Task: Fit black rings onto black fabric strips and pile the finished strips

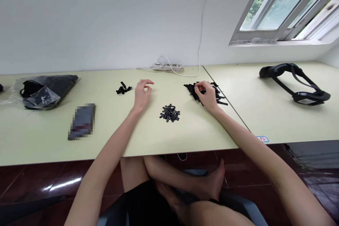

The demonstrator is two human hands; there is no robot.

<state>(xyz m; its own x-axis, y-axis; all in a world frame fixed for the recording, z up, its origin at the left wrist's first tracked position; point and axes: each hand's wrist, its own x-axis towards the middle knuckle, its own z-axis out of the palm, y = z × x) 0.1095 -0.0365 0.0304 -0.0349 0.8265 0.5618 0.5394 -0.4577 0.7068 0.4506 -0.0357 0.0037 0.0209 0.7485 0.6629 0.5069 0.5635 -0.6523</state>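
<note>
My left hand hovers over the table with thumb and index finger apart and nothing visible between them. Just left of it lies a small group of black strips. My right hand is at a larger pile of black strips, its thumb and fingertips pinched together on a strip at the pile's left side. The hand covers part of that pile. Between my hands, nearer to me, is a heap of small black rings, like washers, several of them loose at its edges.
On the left of the pale table are a plastic bag with black contents and a pixelated dark flat item. A power strip with a white cable stands against the wall. A black headset rests at the right.
</note>
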